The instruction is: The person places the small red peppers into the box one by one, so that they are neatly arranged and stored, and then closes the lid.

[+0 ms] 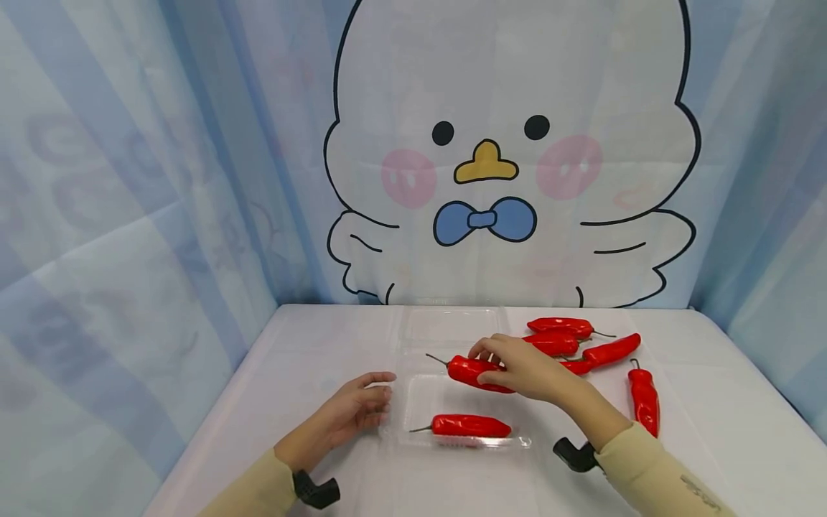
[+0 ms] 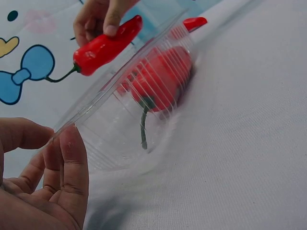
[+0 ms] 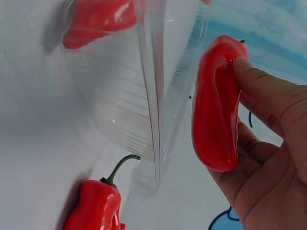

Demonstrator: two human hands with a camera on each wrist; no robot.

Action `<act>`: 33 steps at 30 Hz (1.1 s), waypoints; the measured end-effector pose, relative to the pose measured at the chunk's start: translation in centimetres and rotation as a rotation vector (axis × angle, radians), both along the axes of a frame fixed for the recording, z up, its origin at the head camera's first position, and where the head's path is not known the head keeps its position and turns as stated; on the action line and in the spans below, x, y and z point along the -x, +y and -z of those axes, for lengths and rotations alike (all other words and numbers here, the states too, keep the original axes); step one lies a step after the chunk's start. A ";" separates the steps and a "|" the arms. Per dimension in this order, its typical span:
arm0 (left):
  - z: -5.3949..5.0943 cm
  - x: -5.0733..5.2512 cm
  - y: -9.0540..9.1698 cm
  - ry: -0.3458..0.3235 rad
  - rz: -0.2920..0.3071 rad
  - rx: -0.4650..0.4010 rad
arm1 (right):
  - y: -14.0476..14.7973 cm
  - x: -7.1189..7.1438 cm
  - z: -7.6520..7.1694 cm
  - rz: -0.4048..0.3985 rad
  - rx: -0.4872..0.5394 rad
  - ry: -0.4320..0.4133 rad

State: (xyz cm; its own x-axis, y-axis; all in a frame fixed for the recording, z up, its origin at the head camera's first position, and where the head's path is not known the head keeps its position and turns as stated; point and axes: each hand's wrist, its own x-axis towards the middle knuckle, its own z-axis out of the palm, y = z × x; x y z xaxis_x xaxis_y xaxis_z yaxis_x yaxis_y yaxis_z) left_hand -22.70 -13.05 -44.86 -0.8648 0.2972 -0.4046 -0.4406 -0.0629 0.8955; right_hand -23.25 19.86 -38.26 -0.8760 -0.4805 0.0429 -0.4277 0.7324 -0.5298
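My right hand grips a glossy red chili pepper above a clear plastic container. Its green stem points left in the head view. Inside the container, along the near side, lies another red pepper, seen through the ribbed wall in the left wrist view. My left hand is at the container's left edge. The left wrist view shows its thumb and fingertips pinching the rim. In the right wrist view, the held pepper lies between thumb and fingers, beside the container's rim.
Several red peppers lie on the white table right of the container, some close together and one pepper apart. The container's clear lid lies open toward the back. A curtain with a cartoon bird hangs behind the table.
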 end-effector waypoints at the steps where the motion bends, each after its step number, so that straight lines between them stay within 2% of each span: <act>1: 0.0 0.0 0.0 0.001 0.001 0.002 | -0.2 0.0 0.2 -0.003 0.002 -0.002; 14: 0.1 0.0 0.1 0.007 -0.001 0.013 | -1.8 0.2 2.6 -0.048 -0.011 -0.040; 33: 0.1 -0.1 0.1 -0.006 -0.005 -0.007 | -2.2 -0.3 4.1 -0.108 -0.028 -0.045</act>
